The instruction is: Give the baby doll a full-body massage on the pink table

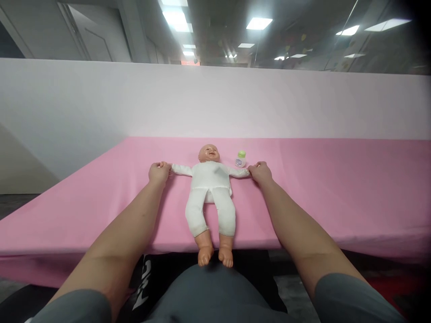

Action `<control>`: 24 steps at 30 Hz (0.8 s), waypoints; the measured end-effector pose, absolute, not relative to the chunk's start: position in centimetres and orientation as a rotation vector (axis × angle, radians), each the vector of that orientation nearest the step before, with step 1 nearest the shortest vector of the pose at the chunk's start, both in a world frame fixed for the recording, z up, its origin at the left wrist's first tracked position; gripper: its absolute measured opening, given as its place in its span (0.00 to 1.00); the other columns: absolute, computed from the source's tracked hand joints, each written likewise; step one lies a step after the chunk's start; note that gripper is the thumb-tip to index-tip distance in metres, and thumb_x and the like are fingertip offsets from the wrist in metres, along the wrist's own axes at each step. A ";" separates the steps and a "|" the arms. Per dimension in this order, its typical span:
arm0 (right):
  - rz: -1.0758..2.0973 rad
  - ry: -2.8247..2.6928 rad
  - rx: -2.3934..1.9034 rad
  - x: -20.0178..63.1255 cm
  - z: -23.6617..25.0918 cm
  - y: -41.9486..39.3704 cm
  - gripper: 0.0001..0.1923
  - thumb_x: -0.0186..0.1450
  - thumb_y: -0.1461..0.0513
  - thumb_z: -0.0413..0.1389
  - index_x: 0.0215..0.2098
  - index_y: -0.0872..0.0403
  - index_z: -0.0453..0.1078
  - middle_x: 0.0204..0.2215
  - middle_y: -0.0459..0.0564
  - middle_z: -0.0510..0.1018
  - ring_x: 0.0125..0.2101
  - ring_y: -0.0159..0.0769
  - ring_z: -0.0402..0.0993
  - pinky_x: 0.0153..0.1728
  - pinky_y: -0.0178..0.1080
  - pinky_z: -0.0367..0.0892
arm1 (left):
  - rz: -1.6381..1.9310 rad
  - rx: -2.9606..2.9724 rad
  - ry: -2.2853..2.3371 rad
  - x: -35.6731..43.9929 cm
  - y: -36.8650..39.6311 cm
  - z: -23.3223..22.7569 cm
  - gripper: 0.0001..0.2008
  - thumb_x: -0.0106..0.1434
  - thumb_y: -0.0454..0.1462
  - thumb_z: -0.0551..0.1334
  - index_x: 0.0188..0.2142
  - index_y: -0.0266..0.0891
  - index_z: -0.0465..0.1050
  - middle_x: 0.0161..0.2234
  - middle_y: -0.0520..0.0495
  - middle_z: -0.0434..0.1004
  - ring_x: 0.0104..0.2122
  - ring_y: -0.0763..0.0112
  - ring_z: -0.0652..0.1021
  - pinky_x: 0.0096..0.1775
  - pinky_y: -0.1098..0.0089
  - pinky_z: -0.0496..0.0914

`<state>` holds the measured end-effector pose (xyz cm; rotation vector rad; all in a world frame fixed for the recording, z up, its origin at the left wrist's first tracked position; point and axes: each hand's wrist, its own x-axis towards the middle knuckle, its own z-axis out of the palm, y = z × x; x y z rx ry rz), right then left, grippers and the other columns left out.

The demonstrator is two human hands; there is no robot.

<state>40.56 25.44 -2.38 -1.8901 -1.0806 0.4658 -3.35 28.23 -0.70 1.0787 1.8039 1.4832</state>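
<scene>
A baby doll [211, 177] with a white cloth body lies on its back on a pink-covered table [319, 193]. Its head points away from me, and its bare feet hang over the near edge. Both doll arms are stretched straight out to the sides. My left hand [159, 172] is closed around the doll's hand on the left. On the other side, my right hand [260, 172] grips the doll's other hand. The doll's hands are mostly hidden in my fingers. Near my right hand stands a small clear bottle [240, 159] with a light green cap.
A low white wall [215, 101] runs along the back of the table, with glass above it reflecting ceiling lights. A white door [97, 33] shows at the upper left. My body is close against the table's near edge.
</scene>
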 end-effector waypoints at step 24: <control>0.331 -2.233 -1.001 31.6 1.0 21.0 0.07 0.69 0.56 0.63 0.37 0.46 0.84 0.31 0.46 0.83 0.34 0.37 0.75 0.38 0.38 0.65 | 0.761 2.736 1.271 3.6 23.3 2.5 0.13 0.63 0.40 0.61 0.40 0.45 0.86 0.33 0.44 0.80 0.38 0.58 0.79 0.49 0.59 0.71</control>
